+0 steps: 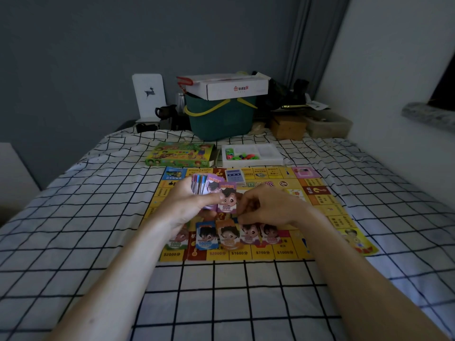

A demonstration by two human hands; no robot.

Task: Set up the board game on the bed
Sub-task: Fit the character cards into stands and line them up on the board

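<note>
The bed (73, 217), under a black-and-white checked sheet, fills the lower frame, and the yellow game board (317, 200) lies flat at centre, squared to the near edge. The step in hand looks like sorting play money by value: peel one note at a time, match its printed figure to a pile, and lay it squarely so the row stays readable and clear of the board's price squares. The game box (181, 155) and a white tray (275, 158) of coloured pieces sit just beyond the board, upper centre. The left hand (187, 205) curls round a fanned stack of notes (200, 184), thumb pressing the front. The right hand (268, 205) has fingers bent, pinching the edge of a purple 500 note (227, 196) being drawn off. Below the hands, a row of sorted notes (229, 236) lies along the board's near side, overlapping slightly. A small blue card deck (235, 175) rests near the far edge.
</note>
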